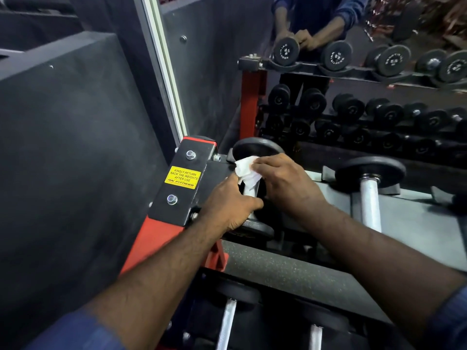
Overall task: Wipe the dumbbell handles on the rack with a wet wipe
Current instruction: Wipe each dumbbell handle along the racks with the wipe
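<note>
Left hand (231, 204) curls round the handle of the leftmost dumbbell (255, 146). Right hand (288, 184), palm down, pinches the white wet wipe (246, 173) against it.

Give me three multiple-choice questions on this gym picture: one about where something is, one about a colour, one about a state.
1. Where is the wipe?
A on the floor
B round the handle of the end dumbbell
C in a bucket

2. What colour is the sticker on the rack?
A yellow
B green
C blue

3. How is the neighbouring dumbbell?
A lifted off its shelf
B resting, handle bare
C wrapped in a cloth

Answers:
1 B: the right hand holds it there, while the left hand grips the handle's near end.
2 A: it is yellow with black print.
3 B: it lies in its cradle with no hand on it.
</note>
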The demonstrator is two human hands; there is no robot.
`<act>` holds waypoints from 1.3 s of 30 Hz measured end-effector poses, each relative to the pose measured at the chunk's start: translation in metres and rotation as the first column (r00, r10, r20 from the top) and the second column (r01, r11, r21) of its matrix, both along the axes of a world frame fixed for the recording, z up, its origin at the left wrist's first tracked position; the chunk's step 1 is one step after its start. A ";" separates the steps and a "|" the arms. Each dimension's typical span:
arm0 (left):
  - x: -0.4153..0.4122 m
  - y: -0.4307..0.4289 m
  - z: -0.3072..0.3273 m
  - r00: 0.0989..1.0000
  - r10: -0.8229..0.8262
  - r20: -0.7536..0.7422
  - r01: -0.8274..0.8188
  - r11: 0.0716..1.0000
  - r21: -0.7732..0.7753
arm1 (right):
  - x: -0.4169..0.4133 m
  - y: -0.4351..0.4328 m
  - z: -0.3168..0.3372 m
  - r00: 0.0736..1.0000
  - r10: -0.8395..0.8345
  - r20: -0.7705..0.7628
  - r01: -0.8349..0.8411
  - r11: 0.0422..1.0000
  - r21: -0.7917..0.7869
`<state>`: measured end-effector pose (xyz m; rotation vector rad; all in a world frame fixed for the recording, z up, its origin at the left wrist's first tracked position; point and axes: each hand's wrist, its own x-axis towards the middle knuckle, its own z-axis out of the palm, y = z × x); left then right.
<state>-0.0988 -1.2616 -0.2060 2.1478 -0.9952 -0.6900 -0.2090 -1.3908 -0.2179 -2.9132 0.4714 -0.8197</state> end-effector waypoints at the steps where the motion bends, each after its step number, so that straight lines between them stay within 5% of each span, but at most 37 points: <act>1: 0.000 -0.001 -0.002 1.000 -0.005 0.001 0.005 1.000 -0.016 | -0.003 -0.001 -0.001 1.000 -0.018 0.012 0.018 1.000 0.011; 9: 0.050 0.006 -0.031 0.964 -0.155 -0.217 0.080 0.944 -0.319 | 0.013 0.003 0.006 0.997 -0.065 0.039 0.065 0.998 0.001; 13: 0.096 -0.017 -0.033 0.986 -0.155 0.059 0.165 0.932 -0.322 | -0.003 0.004 -0.005 0.975 -0.200 0.102 0.197 0.980 0.034; 16: 0.099 -0.042 -0.037 0.953 -0.230 0.196 0.283 0.907 -0.313 | 0.010 0.013 -0.004 0.977 -0.147 0.153 0.143 0.989 0.035; 32: 0.094 -0.064 -0.062 0.970 -0.054 0.238 0.163 0.871 -0.464 | 0.007 0.014 -0.016 0.936 -0.273 0.222 0.268 0.962 0.051; 39: 0.092 -0.063 -0.060 0.970 -0.064 0.235 0.165 0.882 -0.442 | 0.010 0.012 -0.010 0.969 -0.208 0.132 0.219 0.973 -0.073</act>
